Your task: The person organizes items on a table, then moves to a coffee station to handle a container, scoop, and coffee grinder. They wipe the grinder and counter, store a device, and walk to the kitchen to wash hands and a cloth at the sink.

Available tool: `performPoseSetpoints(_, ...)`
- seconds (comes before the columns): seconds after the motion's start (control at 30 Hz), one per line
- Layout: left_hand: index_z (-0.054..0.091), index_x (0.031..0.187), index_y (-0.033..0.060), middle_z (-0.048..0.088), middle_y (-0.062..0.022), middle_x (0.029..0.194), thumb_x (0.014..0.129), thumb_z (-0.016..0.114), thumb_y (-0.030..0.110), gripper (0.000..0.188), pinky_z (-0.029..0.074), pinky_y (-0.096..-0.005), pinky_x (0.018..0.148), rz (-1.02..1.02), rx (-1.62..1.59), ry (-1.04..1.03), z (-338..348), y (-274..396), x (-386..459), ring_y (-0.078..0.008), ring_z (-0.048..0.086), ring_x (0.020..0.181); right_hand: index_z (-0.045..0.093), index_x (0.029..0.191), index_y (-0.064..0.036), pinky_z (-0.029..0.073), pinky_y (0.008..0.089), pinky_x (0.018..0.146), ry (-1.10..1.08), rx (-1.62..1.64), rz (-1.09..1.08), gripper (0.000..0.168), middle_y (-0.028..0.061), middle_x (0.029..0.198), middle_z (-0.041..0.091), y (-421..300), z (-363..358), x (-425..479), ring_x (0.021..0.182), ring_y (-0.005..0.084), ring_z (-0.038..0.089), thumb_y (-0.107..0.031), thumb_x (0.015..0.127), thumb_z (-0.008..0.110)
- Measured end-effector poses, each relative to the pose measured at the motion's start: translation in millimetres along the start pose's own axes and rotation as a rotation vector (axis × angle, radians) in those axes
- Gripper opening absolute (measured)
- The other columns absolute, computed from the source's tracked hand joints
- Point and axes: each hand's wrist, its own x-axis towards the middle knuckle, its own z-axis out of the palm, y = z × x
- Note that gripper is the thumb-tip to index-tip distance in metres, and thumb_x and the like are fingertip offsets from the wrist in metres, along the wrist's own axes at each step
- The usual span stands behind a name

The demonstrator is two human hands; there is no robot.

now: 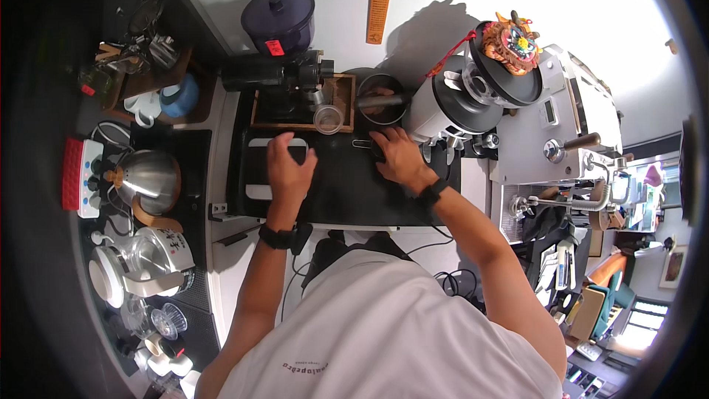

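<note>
My left hand (289, 172) is held over a flat black-and-white device that looks like a coffee scale (260, 191). Its thumb and fingers are apart, with nothing between them. My right hand (400, 158) reaches down to the black counter mat (346, 191), fingers bent over a dark object that they mostly hide. A thin metal loop (361, 144) lies just left of those fingertips. Beyond the hands, a small clear cup (328, 119) stands at the front edge of a wooden tray (303, 126). Right of the tray is a round knock box (382, 119) with a bar across it.
A black coffee grinder (260, 75) stands at the back left. At the right are a white grinder (429, 108) with a lion-head figure (512, 44) on top, and an espresso machine (534, 144). Leftward sit a steel kettle (149, 180) and a glass server (147, 263). Cables (457, 282) hang below.
</note>
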Motion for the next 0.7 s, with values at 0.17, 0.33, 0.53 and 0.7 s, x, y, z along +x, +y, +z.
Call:
performPoseSetpoints(0.17,0.05,0.125,0.0029,0.055,-0.0206,0.117,0.072,0.085,0.012,0.064,0.05,-0.0471,0.093,0.116,0.136,-0.027,55.2,28.0,38.5,-0.041,0.057,0.11,0.063,0.121,-0.004,0.048,0.0454,0.102,0.131,0.144,-0.011,0.046,0.0166,0.126,0.06,0.4,-16.2,-28.2,0.118,0.0376,0.056,-0.013,0.076,0.071)
performPoseSetpoints(0.33,0.05,0.126,0.0023,0.052,-0.0231,0.119,0.07,0.087,0.011,0.068,0.049,-0.0479,0.093,0.077,0.132,-0.042,95.1,25.4,51.2,-0.0438,0.055,0.11,0.064,0.116,-0.003,0.05,0.0429,0.099,0.076,0.318,0.085,0.038,0.0162,0.121,0.064,12.3,-26.1,-66.3,0.113,0.0371,0.06,-0.009,0.078,0.069)
performPoseSetpoints(0.53,0.048,0.137,0.0007,0.044,-0.0217,0.12,0.073,0.088,0.012,0.077,0.048,-0.0459,0.093,0.115,0.178,0.056,120.5,33.5,50.6,-0.0427,0.053,0.11,0.065,0.113,-0.001,0.051,0.0422,0.097,0.092,0.366,0.07,0.034,0.0169,0.115,0.066,23.1,-33.1,-94.2,0.11,0.0374,0.061,-0.006,0.079,0.068)
performPoseSetpoints(0.7,0.047,0.141,0.003,0.045,-0.0212,0.121,0.073,0.088,0.013,0.08,0.046,-0.0466,0.096,0.092,0.172,0.049,106.3,46.2,40.9,-0.0405,0.05,0.113,0.065,0.113,-0.002,0.052,0.0432,0.093,0.099,0.418,0.108,0.033,0.0167,0.116,0.066,27.9,-39.3,-100.4,0.106,0.0377,0.063,-0.008,0.081,0.068)
